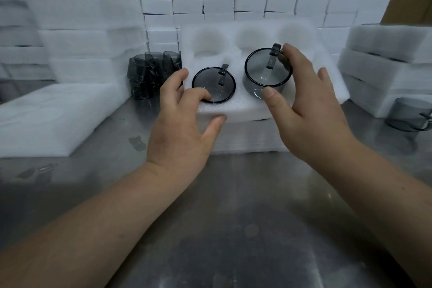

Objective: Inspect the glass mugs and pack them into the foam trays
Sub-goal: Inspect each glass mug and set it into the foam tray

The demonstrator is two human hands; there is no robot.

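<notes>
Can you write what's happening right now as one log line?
step: packing | left hand: rests on seated mug | right hand: holds second mug partly in foam tray | back pockets: empty

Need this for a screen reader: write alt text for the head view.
The right hand grips a smoky glass mug half-seated in a foam tray; the left hand touches a second mug sunk beside it. Spare mugs stand left.

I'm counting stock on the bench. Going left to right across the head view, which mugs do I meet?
Left to right: pile of loose mugs → seated mug in the foam tray → raised mug gripped by the right hand → lone mug, far right.
</notes>
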